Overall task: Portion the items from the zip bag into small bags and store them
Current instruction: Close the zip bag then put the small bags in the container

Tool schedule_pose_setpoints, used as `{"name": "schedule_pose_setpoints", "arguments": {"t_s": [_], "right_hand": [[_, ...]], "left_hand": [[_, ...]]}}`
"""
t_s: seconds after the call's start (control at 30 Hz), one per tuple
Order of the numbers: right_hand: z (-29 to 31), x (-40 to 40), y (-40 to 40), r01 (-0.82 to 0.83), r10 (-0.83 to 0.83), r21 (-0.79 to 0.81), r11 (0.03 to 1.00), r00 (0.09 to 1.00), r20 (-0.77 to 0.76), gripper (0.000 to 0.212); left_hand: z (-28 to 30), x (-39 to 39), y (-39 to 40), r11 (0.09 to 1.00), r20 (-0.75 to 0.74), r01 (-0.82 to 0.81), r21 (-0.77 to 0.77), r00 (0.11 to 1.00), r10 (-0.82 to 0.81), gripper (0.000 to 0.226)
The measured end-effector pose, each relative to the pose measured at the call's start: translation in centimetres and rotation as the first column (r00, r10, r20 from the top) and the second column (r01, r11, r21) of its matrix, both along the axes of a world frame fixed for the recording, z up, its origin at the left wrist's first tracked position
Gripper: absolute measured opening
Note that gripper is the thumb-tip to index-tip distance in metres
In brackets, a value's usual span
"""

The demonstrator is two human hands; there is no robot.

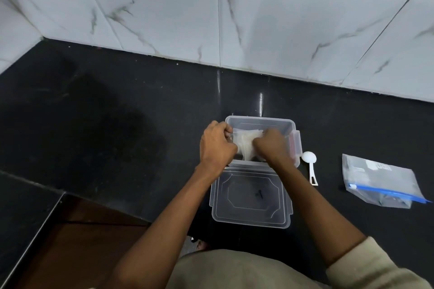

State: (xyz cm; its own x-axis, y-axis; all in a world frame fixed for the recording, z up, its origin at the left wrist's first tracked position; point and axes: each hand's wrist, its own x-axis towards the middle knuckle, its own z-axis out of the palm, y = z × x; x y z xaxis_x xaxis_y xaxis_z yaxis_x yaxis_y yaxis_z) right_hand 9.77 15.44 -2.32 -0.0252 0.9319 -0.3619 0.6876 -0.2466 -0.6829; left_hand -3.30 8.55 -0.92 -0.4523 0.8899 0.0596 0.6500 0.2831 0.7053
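Observation:
A clear plastic storage box (258, 121) stands open on the black counter. Its clear lid (251, 197) lies flat on the near side. Over the box, my left hand (217, 145) and my right hand (272, 145) both grip a small clear bag (245, 142) holding something whitish. The left hand pinches its left top edge, the right hand holds its right side. To the right lies the large zip bag (380, 182) with a blue zip strip, flat on the counter.
A white measuring scoop (310, 162) lies just right of the box. The black counter (117, 112) runs left to a corner and back to a marble-tiled wall (211, 19). The counter's front edge drops off at lower left.

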Motion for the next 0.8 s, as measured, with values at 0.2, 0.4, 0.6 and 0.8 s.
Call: {"name": "schedule_pose_setpoints", "arguments": {"t_s": [0.2, 0.4, 0.6, 0.8], "right_hand": [[-0.3, 0.4, 0.0, -0.005, 0.002, 0.036, 0.999, 0.996, 0.091, 0.011], [-0.4, -0.1, 0.7, -0.046, 0.044, -0.081, 0.996, 0.999, -0.03, 0.013], [1.5, 3.0, 0.8, 0.013, -0.013, 0.052, 0.999, 1.0, 0.007, 0.03], [1.9, 3.0, 0.4, -0.132, 0.064, 0.253, 0.958, 0.963, 0.262, 0.03]], "left_hand": [[-0.6, -0.2, 0.1, 1.0, 0.013, 0.016, 0.016, 1.0, -0.016, 0.024], [-0.7, -0.5, 0.0, 1.0, 0.024, 0.02, 0.013, 1.0, -0.02, 0.024], [-0.4, -0.4, 0.1, 1.0, -0.025, 0.026, -0.017, 0.999, -0.026, 0.025], [-0.4, 1.1, 0.5, 0.98, -0.351, 0.166, -0.109, 0.916, -0.194, 0.038]]}}
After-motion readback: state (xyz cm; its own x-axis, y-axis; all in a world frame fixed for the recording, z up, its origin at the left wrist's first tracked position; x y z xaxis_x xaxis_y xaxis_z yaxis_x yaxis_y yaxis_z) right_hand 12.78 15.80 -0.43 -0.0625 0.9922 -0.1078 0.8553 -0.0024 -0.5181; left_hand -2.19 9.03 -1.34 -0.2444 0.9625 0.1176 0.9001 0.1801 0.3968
